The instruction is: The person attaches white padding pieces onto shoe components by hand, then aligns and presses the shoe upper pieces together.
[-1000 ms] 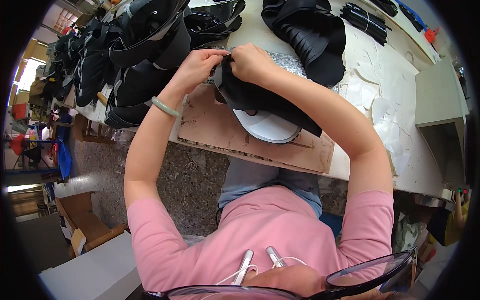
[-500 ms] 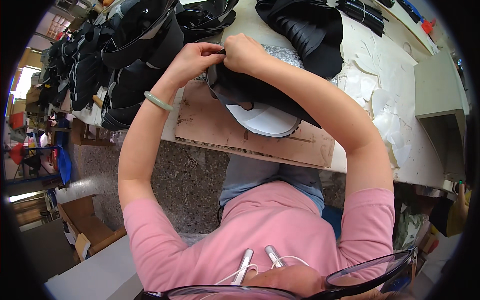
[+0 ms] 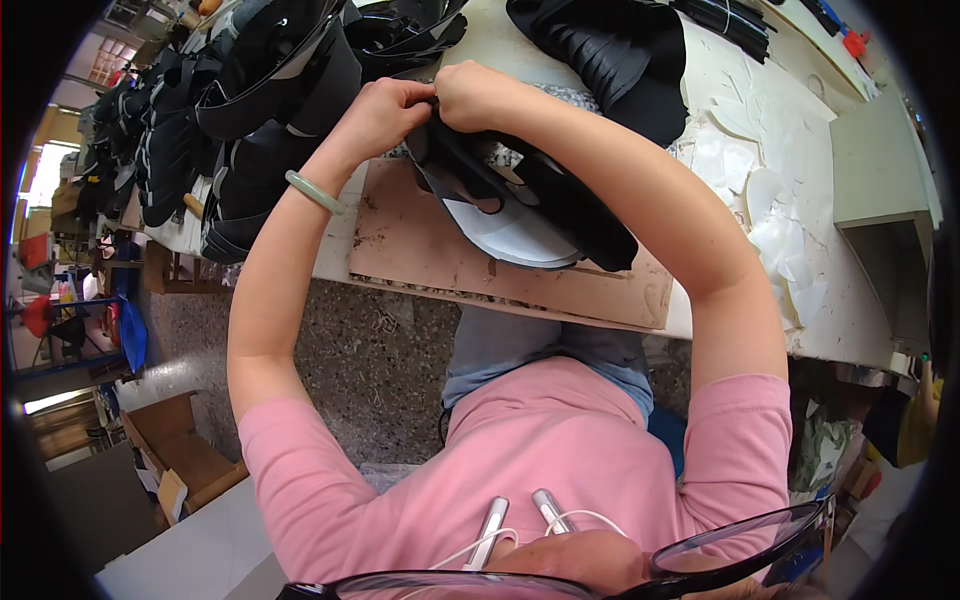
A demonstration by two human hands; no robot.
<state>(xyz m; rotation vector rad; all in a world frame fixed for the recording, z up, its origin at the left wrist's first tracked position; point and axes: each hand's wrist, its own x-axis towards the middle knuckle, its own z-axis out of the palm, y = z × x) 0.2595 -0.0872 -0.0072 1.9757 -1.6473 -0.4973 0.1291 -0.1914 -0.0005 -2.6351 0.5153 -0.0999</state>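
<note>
Both hands are up at the far edge of the work, knuckle to knuckle. The left hand (image 3: 385,112) is curled tight, fingers pinching the top edge of a black piece (image 3: 500,185) that looks like a cut shoe or cap part, though the folds make it hard to say which. The right hand (image 3: 478,95) is clenched on that same top edge, touching the left, so the two grips meet at one spot. The black piece hangs down from the hands toward the person and drapes over a white curved panel (image 3: 500,232), which lies on a brown board (image 3: 420,240). The board sits flat on the pale table (image 3: 800,130), near its front edge. A pale green bangle (image 3: 314,191) rides on the left wrist. To the left, a heap of black parts (image 3: 240,110) crowds the table, just beside the left forearm. Beyond the hands lies another dark bundle (image 3: 620,50). White cut-out scraps (image 3: 770,210) are scattered on the right, well apart from the hands.
</note>
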